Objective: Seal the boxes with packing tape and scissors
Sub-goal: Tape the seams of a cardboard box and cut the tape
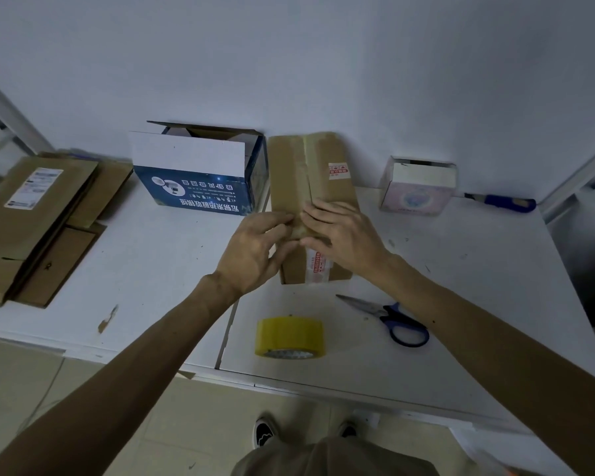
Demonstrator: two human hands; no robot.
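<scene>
Forearms cross the table's (461, 286) front edge past tape roll (289, 336) and scissors (389, 317) (both idle). We log left hand (255, 249) and right hand (344, 235), fingers flat and gripping nothing, pressing tape onto the brown box (323, 187) by the rear edge. Blue box (200, 187) and white box (418, 190) remain open.

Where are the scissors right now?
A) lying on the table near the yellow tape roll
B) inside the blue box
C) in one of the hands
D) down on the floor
A: the scissors lie on the white table, just right of the yellow tape roll, while the left hand and the right hand rest on the brown box.
</scene>
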